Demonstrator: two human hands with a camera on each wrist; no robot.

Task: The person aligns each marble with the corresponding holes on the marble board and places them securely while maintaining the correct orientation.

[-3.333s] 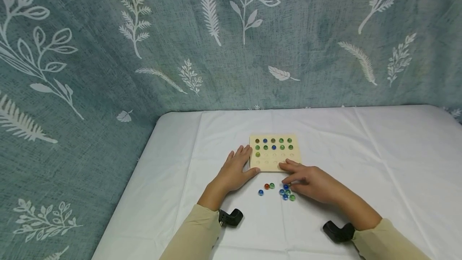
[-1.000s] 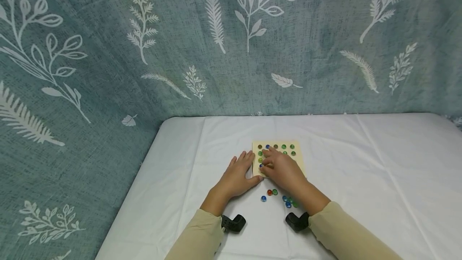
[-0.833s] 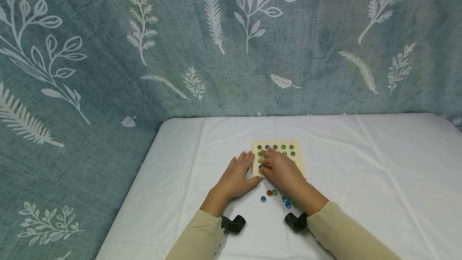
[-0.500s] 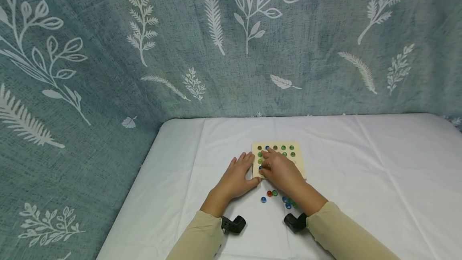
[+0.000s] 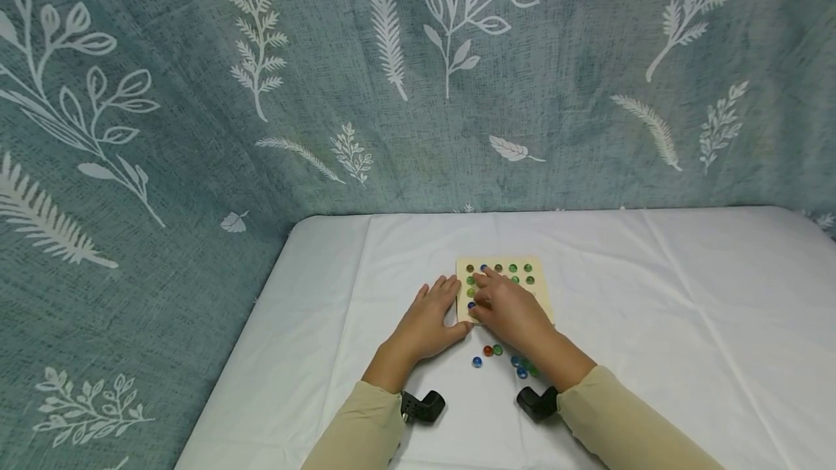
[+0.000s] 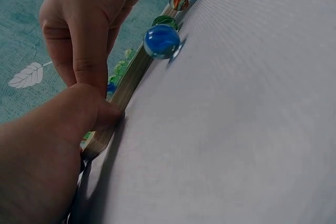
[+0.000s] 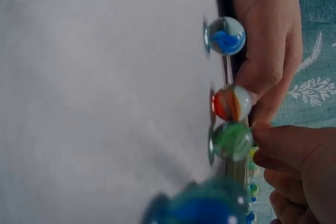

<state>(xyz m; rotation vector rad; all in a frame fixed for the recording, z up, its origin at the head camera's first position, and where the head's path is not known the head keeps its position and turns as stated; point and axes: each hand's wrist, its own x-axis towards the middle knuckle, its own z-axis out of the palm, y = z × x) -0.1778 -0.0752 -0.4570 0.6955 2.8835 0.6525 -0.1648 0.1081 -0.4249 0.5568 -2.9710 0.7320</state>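
A pale wooden board [image 5: 545,303] with rows of round hollows lies on the white cloth. Green, amber and blue marbles sit in its far rows. My left hand [image 5: 423,319] rests flat at the board's left side, fingertips on that edge and thumb at the near left corner. Over the board, my right hand [image 5: 512,304] pinches a blue marble [image 5: 472,305] at the nearest row's left end. The right hand covers much of the board's middle. In the right wrist view, a green marble [image 7: 232,141] partly overlaps the board's edge, and the pinched marble is hidden.
Loose marbles lie in front of the board: a blue one [image 5: 477,362], an orange-red one [image 5: 488,350] beside a green one [image 5: 498,349], and a blue and green cluster [image 5: 521,373] near the right wrist. A patterned teal curtain [image 5: 392,129] hangs behind.
From beside the loose cluster, my right hand has moved left and away onto the board, with a blue marble at its fingertips. Over the last second both hands stay nearly still.
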